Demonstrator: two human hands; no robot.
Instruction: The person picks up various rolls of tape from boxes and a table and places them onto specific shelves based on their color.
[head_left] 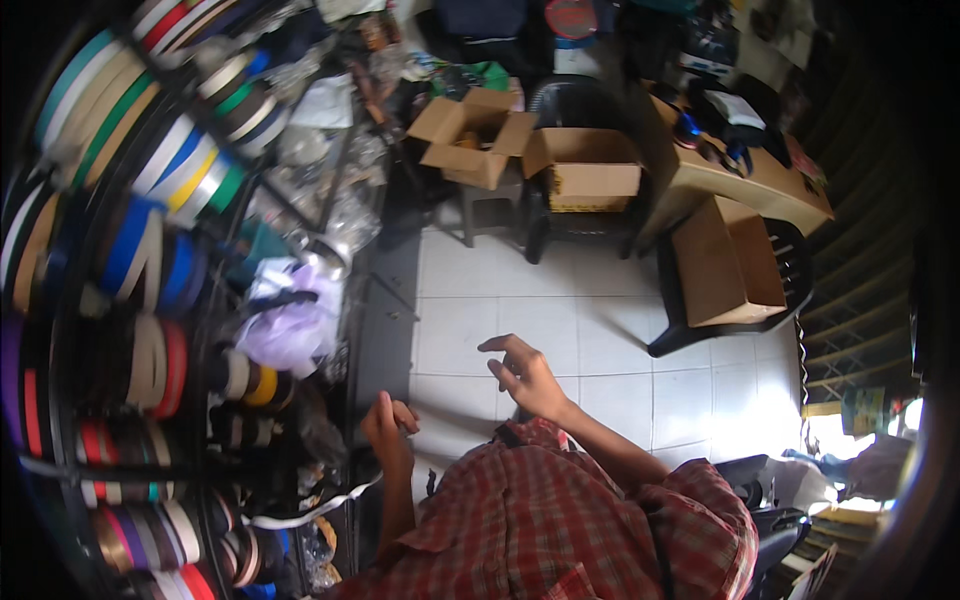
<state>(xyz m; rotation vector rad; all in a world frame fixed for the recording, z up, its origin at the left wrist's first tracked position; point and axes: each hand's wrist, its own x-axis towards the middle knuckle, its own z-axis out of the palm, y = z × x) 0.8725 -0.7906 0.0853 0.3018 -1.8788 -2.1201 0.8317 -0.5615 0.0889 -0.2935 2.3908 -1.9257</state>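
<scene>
My right hand (528, 380) hovers over the tiled floor in front of my body. Its index finger is crooked out to the left, the thumb stands apart from it, and nothing shows between them. Lower and to the left, my left hand (388, 425) is raised beside the rack, its fingers loosely bent and the thumb apart. I see nothing held in it. Nearest to that forearm, a white ribbon (310, 518) trails out from the rack. Above it, a pale lilac plastic bag (290, 325) hangs at the rack's side.
A black rack (70, 400) with many ribbon rolls (185, 175) fills the left. Ahead, an open carton (470, 140) sits on a grey stool (488, 212), another carton (597, 180) on a black chair. A third carton (730, 262) rests on a chair beside a wooden desk (690, 165).
</scene>
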